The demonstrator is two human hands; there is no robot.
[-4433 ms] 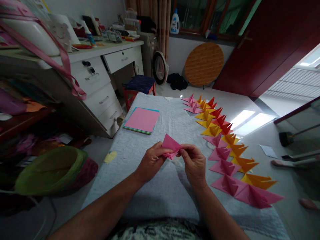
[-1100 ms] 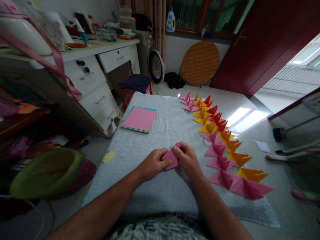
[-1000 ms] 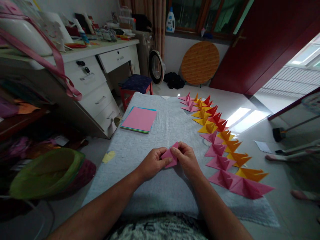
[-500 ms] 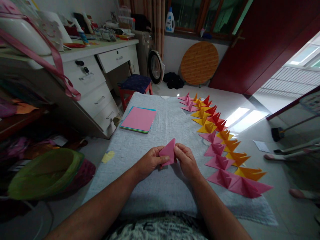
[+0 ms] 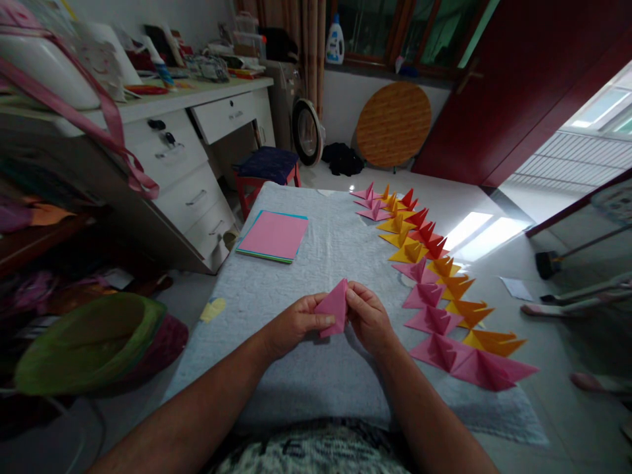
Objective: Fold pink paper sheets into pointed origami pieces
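Observation:
A folded piece of pink origami paper (image 5: 336, 307) is held up above the cloth-covered table (image 5: 296, 388). My left hand (image 5: 297, 324) pinches its left side, thumb lying across the front and the other fingers behind. On the right edge, the thumb and forefinger of my right hand (image 5: 369, 317) press together; the remaining fingers are curled. To the right stand rows of folded paper cranes: pink ones (image 5: 437, 319), yellow ones (image 5: 412, 250) and red ones (image 5: 428, 234). A stack of square paper (image 5: 274, 235), pink on top, lies at the upper left.
A yellow patch (image 5: 213, 309) marks the cloth's left edge. Beyond the table are a stool (image 5: 268, 164), a white desk (image 5: 172, 155) and a washing machine with its door (image 5: 307, 131) open. A green-lined bin (image 5: 89, 345) stands on the floor at left.
The pink paper has lowered slightly and turned a little in my fingers. Both hands have shifted slightly with it. The stack and the cranes have stayed in place.

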